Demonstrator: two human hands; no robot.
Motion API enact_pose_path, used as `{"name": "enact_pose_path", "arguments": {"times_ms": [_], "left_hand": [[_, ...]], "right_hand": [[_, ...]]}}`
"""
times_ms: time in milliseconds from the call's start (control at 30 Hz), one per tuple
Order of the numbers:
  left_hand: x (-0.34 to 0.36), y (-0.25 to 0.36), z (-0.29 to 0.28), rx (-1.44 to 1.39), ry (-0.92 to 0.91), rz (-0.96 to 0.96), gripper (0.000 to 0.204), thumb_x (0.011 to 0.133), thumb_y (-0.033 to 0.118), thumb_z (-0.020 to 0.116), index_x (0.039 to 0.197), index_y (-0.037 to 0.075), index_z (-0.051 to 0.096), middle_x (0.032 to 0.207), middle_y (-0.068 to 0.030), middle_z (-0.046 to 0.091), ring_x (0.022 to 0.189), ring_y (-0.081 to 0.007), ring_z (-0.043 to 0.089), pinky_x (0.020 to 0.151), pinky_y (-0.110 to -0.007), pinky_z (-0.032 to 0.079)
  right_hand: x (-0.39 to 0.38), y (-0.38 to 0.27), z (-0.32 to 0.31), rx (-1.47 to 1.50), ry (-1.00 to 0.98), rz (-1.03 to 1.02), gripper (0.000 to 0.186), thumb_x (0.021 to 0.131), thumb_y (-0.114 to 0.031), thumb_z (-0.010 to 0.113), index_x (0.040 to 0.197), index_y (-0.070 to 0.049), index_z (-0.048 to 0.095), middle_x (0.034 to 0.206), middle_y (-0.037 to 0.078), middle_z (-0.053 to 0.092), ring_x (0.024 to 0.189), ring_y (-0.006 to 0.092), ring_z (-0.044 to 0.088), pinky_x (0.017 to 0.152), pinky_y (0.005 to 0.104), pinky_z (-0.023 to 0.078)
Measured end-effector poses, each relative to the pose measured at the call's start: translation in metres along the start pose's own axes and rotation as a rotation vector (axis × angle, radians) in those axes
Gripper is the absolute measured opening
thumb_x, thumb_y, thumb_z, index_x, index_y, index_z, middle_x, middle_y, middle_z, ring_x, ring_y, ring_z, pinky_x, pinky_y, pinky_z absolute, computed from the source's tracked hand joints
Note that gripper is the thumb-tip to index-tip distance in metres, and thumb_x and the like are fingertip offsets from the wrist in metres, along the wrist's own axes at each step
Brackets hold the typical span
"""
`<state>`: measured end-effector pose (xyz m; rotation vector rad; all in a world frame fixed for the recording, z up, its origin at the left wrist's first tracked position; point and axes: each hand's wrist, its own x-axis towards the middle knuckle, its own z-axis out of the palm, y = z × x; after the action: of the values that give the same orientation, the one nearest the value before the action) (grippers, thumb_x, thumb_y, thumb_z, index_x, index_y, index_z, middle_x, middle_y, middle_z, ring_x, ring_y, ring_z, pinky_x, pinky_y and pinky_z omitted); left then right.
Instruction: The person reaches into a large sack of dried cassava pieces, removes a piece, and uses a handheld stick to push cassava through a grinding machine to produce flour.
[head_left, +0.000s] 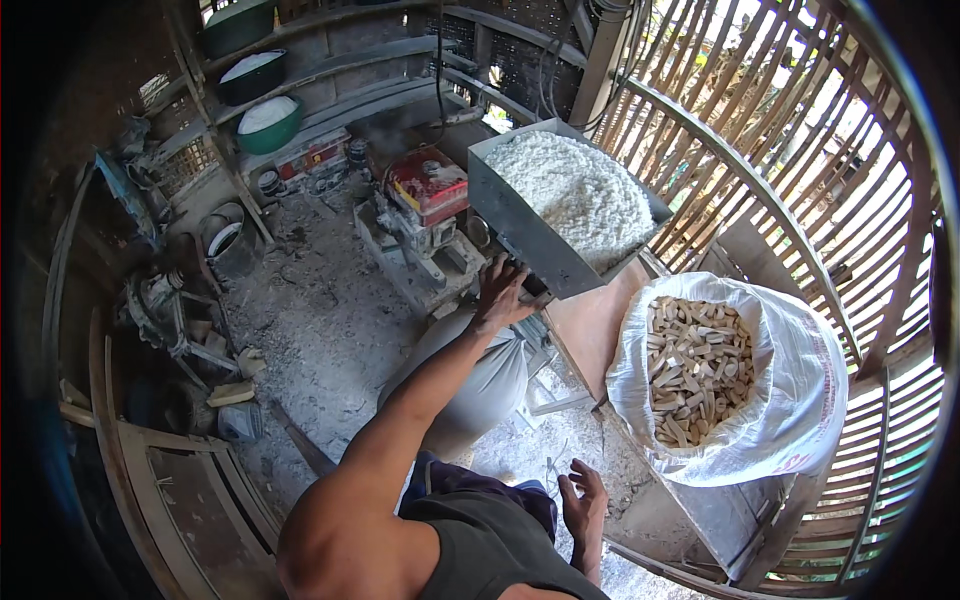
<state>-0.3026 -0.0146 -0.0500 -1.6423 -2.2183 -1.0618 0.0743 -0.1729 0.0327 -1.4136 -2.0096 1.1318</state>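
Note:
My left hand (503,296) reaches forward to the low near corner of a grey metal hopper (560,262). Its fingers are spread against or just beside the metal; whether they press on it I cannot tell. Coarse white grated material (570,190) fills the hopper. Beneath my left forearm stands a bulging pale sack (470,375), partly covered by the arm. Close to my body, on the right, my right hand (585,503) hangs with loosely bent fingers apart and holds nothing. Right of it, an open white woven sack (790,385) contains many pale dried chunks (700,365).
A red-topped engine (428,185) stands left of the hopper. Tubs of white powder, one green (270,130), line the back left. A bucket (230,245) and metal frame parts (170,310) lie left on the dusty floor (310,300). A slatted wall (760,140) curves along the right.

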Motion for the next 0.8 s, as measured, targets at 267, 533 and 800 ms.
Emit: {"name": "enact_pose_path", "arguments": {"times_ms": [267, 533, 800], "left_hand": [[-0.001, -0.024, 0.001, -0.082, -0.034, 0.215, 0.07, 0.066, 0.042, 0.082, 0.124, 0.013, 0.056, 0.128, -0.0112, 0.053, 0.132, -0.0358, 0.034, 0.103, -0.053, 0.03], [-0.008, -0.007, -0.013, -0.016, -0.046, 0.227, 0.08, 0.064, 0.032, 0.083, 0.132, 0.01, 0.047, 0.133, -0.015, 0.046, 0.128, -0.0347, 0.038, 0.103, -0.052, 0.029], [-0.012, -0.014, 0.0, 0.031, -0.065, 0.151, 0.077, 0.07, 0.045, 0.077, 0.135, 0.015, 0.047, 0.13, -0.0134, 0.047, 0.132, -0.0343, 0.034, 0.103, -0.061, 0.028]], "right_hand": [[-0.001, -0.003, 0.0, -0.043, -0.052, 0.015, 0.044, 0.083, -0.018, 0.072, 0.122, -0.002, 0.062, 0.115, 0.017, 0.066, 0.097, 0.0276, 0.068, 0.081, 0.038, 0.053], [-0.003, 0.006, -0.004, -0.062, -0.016, 0.022, 0.043, 0.082, -0.018, 0.072, 0.121, -0.002, 0.063, 0.116, 0.018, 0.066, 0.096, 0.0286, 0.069, 0.08, 0.0374, 0.053], [-0.006, 0.017, -0.004, -0.106, -0.023, 0.04, 0.043, 0.083, -0.021, 0.072, 0.121, -0.003, 0.063, 0.115, 0.017, 0.065, 0.095, 0.0281, 0.069, 0.08, 0.0379, 0.052]]}}
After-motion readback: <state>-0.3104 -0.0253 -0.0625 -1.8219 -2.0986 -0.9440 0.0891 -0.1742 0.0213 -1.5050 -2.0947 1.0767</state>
